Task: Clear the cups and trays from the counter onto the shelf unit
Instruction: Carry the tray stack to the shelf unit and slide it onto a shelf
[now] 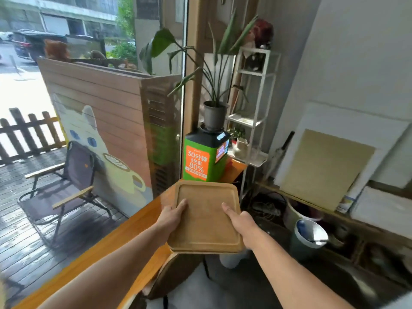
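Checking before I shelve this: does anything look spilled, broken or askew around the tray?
Nothing spilled or broken. The wooden tray is bare and intact, gripped by the left hand and right hand. A plant pot sits atop the green kiosk.

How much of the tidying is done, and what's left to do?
Done: no cups show on the part of the counter in view. In hand: the left hand and right hand grip the wooden tray by its sides, thumbs on top. Left: the tray is not yet on the white shelf unit, which stands ahead beside the potted plant. Anything out of view I cannot judge.
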The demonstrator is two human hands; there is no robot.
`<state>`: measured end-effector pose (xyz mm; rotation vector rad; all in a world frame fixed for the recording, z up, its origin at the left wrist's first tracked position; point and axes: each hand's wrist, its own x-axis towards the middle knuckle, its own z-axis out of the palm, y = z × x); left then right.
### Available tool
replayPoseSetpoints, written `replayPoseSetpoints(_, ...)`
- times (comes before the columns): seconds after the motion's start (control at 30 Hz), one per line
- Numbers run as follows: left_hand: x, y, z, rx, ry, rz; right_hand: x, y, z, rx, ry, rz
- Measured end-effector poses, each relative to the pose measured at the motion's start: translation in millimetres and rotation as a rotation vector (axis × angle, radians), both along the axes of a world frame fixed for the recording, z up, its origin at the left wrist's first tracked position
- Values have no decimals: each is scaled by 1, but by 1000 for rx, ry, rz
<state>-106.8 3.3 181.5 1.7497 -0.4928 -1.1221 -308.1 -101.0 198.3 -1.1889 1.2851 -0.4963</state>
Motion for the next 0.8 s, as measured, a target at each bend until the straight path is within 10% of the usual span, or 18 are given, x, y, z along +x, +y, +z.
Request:
replayPoseSetpoints(0.4, -230, -179, 8, -34, 30, -303, -250, -110, -2, 66, 12, -324)
replayPoseSetpoints(0.8, -306, -327, -3, 16, -190, -497, -319, -215, -19, 52, 20, -485)
